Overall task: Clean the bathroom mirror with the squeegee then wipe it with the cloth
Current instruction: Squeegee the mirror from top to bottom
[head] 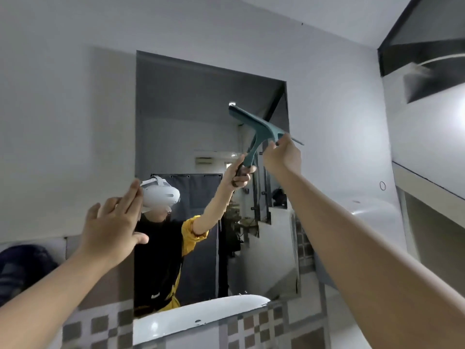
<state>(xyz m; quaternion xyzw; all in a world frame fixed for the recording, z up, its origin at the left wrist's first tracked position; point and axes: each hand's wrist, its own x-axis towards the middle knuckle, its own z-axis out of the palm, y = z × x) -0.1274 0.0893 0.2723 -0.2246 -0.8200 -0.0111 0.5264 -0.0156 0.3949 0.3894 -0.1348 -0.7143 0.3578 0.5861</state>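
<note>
The bathroom mirror [191, 107] hangs on the grey wall straight ahead. My right hand [281, 157] is raised to the mirror's upper right and shut on the handle of a teal squeegee [251, 122]. Its blade lies slanted against the glass, left end higher. The mirror shows the handle and my gripping hand. My left hand [113, 227] is open, fingers spread, flat against the wall at the mirror's left edge. I see no cloth that I can identify.
A white basin [201, 316] sits below the mirror, above checkered tiles [100, 328]. A dark blue bundle [20, 268] rests at the far left. A white rounded fixture [372, 210] and a ledge stand to the right of the mirror.
</note>
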